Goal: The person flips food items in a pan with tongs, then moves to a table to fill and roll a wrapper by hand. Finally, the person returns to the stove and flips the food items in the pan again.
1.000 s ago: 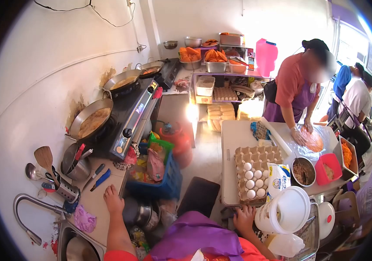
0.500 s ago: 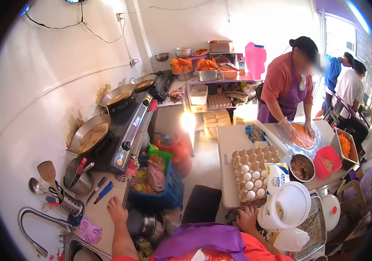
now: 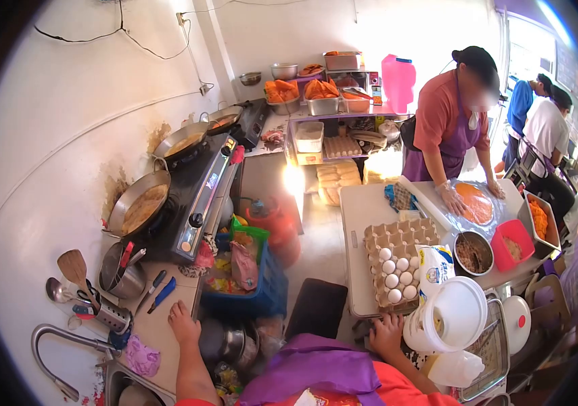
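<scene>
My left hand point(image 3: 184, 323) rests on the edge of the tiled counter point(image 3: 162, 344), fingers spread and holding nothing. Close by lie a blue-handled knife point(image 3: 162, 295) and a dark-handled knife point(image 3: 149, 291); a crumpled purple cloth point(image 3: 143, 356) is by the sink. On the other side, my right hand point(image 3: 387, 333) lies at the near edge of the white table point(image 3: 360, 271), empty, with its fingers apart. Just beyond it stands a cardboard egg tray point(image 3: 402, 233) partly filled with white eggs point(image 3: 392, 280). A white bucket point(image 3: 461, 311) is to its right.
Pans of oil point(image 3: 141, 203) sit on the gas stove point(image 3: 197, 203) at left. A blue crate point(image 3: 262, 298) and an orange gas cylinder point(image 3: 279, 230) stand on the floor. Across the table, a gloved co-worker point(image 3: 448, 122) handles flat orange dough point(image 3: 476, 203) on plastic, near a filling bowl point(image 3: 473, 254).
The view has shifted slightly. The co-worker's hands have moved a little farther apart, to the sides of the orange dough. Both of my hands stay resting where they were.
</scene>
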Action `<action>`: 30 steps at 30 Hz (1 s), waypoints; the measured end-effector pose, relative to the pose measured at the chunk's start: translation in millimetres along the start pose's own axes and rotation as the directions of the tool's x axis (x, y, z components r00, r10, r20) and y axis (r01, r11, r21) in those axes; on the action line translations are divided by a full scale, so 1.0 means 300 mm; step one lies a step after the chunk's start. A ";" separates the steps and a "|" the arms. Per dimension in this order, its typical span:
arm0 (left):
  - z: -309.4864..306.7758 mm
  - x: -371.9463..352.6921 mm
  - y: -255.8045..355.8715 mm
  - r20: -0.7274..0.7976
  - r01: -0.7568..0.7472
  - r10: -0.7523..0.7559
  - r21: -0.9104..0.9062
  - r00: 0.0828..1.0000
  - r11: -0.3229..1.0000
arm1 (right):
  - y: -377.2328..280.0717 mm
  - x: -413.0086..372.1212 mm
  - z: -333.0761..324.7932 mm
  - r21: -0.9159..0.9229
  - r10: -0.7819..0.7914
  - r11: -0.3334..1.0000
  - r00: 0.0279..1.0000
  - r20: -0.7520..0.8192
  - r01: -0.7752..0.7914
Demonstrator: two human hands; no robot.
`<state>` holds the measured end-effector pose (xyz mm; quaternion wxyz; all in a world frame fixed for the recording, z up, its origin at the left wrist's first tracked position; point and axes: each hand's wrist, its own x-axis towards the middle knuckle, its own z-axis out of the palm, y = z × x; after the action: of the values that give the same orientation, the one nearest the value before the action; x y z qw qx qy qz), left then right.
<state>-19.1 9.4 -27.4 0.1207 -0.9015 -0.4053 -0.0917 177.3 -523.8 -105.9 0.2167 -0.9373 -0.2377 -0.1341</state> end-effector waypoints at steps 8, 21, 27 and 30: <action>-0.005 0.000 -0.001 -0.007 -0.009 0.009 0.001 1.000 1.000 | -0.003 -0.002 0.003 -0.037 0.017 0.999 0.999 0.030 -0.016; 0.014 0.007 0.001 -0.004 0.003 -0.003 0.006 1.000 1.000 | 0.005 0.004 0.007 -0.054 -0.005 0.999 1.000 -0.008 0.004; 0.003 -0.006 0.000 -0.007 0.000 0.000 -0.015 1.000 1.000 | 0.001 0.004 0.000 -0.018 0.004 1.000 1.000 -0.011 -0.004; -0.010 0.002 0.011 0.011 0.017 -0.017 -0.007 1.000 1.000 | -0.001 0.008 0.005 -0.018 0.006 1.000 1.000 -0.023 -0.007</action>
<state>-16.5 6.8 -24.9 0.1143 -0.8989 -0.4134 -0.0893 179.3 -522.1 -106.3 0.2115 -0.9383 -0.2310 -0.1464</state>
